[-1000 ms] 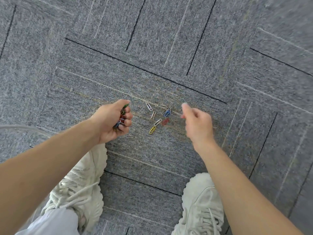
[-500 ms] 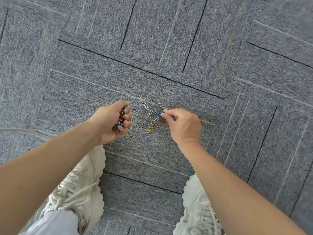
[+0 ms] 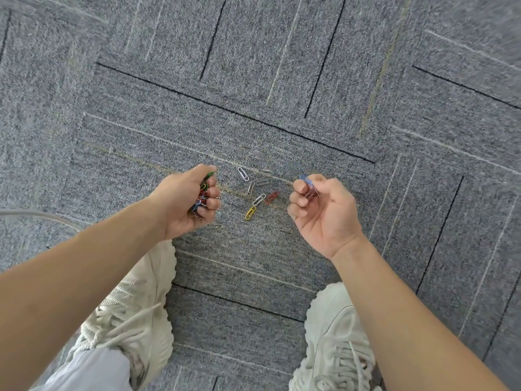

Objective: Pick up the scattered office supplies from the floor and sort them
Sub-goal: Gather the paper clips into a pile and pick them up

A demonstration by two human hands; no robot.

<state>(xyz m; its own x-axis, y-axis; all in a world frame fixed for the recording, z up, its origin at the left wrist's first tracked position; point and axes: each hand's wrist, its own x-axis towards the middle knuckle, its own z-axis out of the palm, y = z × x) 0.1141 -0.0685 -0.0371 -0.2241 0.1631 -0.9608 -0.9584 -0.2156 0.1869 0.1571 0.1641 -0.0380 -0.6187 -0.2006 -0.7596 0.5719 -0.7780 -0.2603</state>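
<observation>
Grey carpet floor (image 3: 282, 80), crossed by dark and pale lines, fills the frame. Two cream laced shoes (image 3: 135, 306) stand at the bottom. Left of centre, the left hand (image 3: 186, 201) is curled tight round a bunch of clips (image 3: 202, 193) in green, red and blue wire. Right of centre, the right hand (image 3: 324, 213), palm up, pinches a blue clip (image 3: 306, 180) at its fingertips. Between the hands, loose clips lie on the carpet: a white clip (image 3: 243, 174), a red clip (image 3: 271, 197) and a yellow clip (image 3: 250, 213). A silver clip (image 3: 214, 226) lies just below the left hand.
</observation>
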